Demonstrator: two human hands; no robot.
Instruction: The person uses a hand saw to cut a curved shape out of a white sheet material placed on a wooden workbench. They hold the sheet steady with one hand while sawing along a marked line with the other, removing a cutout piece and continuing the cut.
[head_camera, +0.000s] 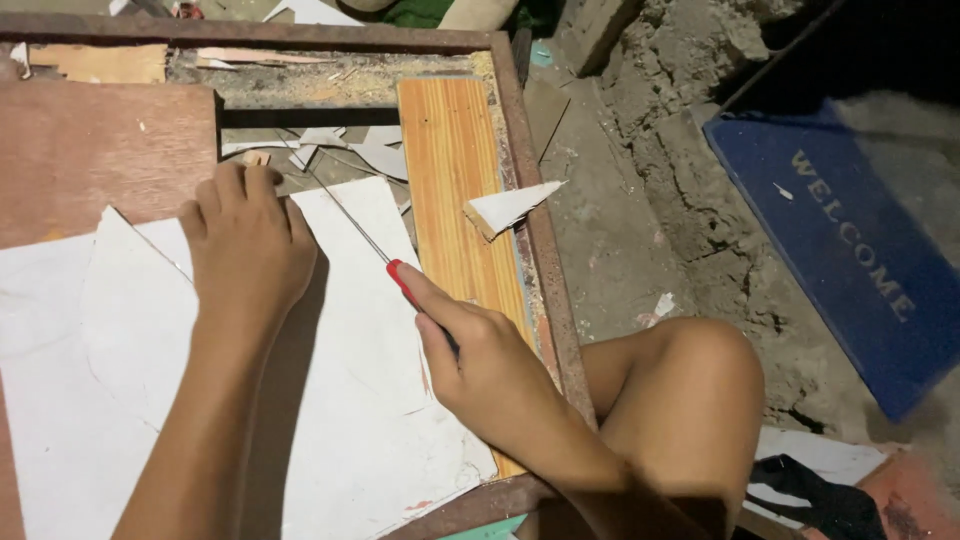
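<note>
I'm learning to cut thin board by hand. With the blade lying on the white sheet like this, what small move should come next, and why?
Probably draw the thin blade back along the white sheet in a short stroke. The right hand grips the red handle, and the left hand presses flat on the sheet beside the blade, steadying it.

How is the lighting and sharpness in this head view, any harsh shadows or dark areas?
Head view: hard light from near the camera; the left hand and forearm throw a dark shadow on the white sheet; the right hand with the red-handled tool is sharp; the top right corner falls into darkness.
</note>
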